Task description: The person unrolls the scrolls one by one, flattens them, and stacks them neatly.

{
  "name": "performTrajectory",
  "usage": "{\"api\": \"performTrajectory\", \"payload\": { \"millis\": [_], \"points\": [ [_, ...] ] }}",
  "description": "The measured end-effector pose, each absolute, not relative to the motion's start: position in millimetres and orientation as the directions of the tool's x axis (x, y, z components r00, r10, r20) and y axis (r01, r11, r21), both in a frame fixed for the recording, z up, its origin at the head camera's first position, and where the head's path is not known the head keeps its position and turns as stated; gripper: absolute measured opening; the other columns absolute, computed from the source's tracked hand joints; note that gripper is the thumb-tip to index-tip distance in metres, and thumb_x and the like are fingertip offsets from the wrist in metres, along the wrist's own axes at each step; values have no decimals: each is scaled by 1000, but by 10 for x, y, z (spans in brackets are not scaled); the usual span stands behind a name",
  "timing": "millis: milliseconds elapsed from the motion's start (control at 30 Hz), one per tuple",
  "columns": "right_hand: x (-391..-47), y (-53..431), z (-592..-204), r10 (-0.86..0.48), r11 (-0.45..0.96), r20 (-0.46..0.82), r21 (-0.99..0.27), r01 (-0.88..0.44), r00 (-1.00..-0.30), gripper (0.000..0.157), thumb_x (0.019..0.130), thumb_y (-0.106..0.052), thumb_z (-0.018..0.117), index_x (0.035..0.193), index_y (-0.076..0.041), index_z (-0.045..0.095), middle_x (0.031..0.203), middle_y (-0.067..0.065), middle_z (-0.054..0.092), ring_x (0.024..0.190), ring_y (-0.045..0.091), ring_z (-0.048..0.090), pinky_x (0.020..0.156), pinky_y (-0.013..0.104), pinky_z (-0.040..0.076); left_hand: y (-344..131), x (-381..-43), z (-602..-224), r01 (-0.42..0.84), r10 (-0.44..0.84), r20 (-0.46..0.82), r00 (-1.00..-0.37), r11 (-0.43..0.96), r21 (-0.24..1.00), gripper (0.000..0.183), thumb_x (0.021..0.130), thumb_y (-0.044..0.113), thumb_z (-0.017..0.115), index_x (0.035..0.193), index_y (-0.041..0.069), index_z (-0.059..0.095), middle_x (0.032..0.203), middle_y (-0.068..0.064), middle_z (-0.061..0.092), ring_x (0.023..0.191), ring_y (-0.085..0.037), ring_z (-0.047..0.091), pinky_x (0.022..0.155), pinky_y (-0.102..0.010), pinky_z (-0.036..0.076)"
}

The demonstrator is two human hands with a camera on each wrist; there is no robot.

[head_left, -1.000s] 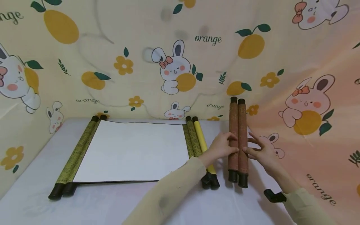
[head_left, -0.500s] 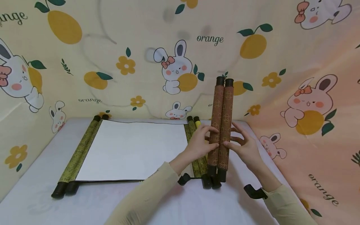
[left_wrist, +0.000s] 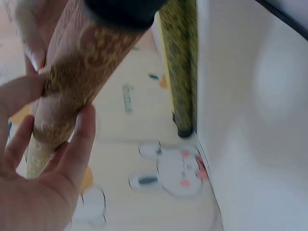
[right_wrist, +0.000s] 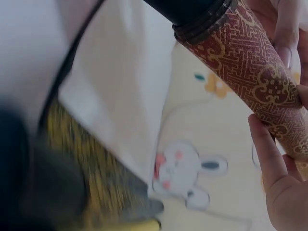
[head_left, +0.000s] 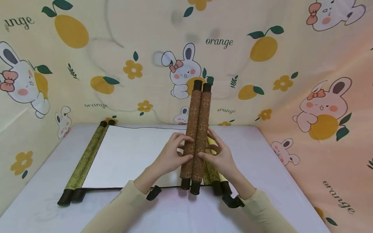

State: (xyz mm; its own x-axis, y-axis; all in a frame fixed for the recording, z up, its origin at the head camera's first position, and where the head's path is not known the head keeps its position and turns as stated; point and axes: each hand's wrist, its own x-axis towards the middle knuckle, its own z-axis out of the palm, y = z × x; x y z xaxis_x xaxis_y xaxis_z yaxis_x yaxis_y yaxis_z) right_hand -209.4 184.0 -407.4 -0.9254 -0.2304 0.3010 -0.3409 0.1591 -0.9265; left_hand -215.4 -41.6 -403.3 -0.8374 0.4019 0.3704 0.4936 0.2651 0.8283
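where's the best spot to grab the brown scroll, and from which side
Grip the brown scroll at mid-length, one hand per side: left hand on the left roller, right hand on the right. It is two long rollers side by side, tilted up, so squeezing the patterned middle keeps them together; the black end caps look narrow.

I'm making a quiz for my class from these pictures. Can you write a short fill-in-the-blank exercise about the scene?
1. Both hands hold the ____ patterned scroll between them.
2. The left hand and right hand hold it tilted above the ____ green scroll.
3. The rabbits on the backdrop hug an ____.

Missing words: brown; open; orange
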Motion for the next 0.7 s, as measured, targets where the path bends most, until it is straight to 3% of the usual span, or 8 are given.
{"api": "performTrajectory", "payload": {
  "millis": [167,333,467,700],
  "points": [
    [-2064,1539,-4209,-302,98,293,-937,-335,-907,100,85,10,79,165,-25,31,164,14,34,120,39,60,87,35,60,-761,-2053,-4096,455,429,305,-850,307,836,76,88,0,81,154,19,48,162,-16,28,104,-30,64,76,-30,60],
    [-2059,1330,-4330,-368,54,315,-932,-358,-875,100,85,11,79,165,-23,30,161,14,37,118,42,63,89,39,60,-969,-2024,-4143,427,408,266,-873,376,822,98,84,4,86,163,30,34,160,-12,29,98,-25,63,77,-29,59],
    [-2059,1211,-4400,-404,47,305,-935,-352,-862,98,87,6,80,165,-23,31,161,14,37,118,40,64,89,38,60,-1064,-2012,-4172,407,335,279,-900,416,813,97,81,9,91,160,30,38,150,-12,39,98,-27,63,75,-31,60],
    [-2025,1096,-4406,-391,41,275,-948,-315,-878,98,86,5,82,165,-27,33,160,13,39,116,38,65,88,39,60,-1136,-2003,-4217,413,279,319,-906,417,810,91,77,13,94,154,24,46,142,-13,46,100,-29,62,80,-44,58]
  ]
}}
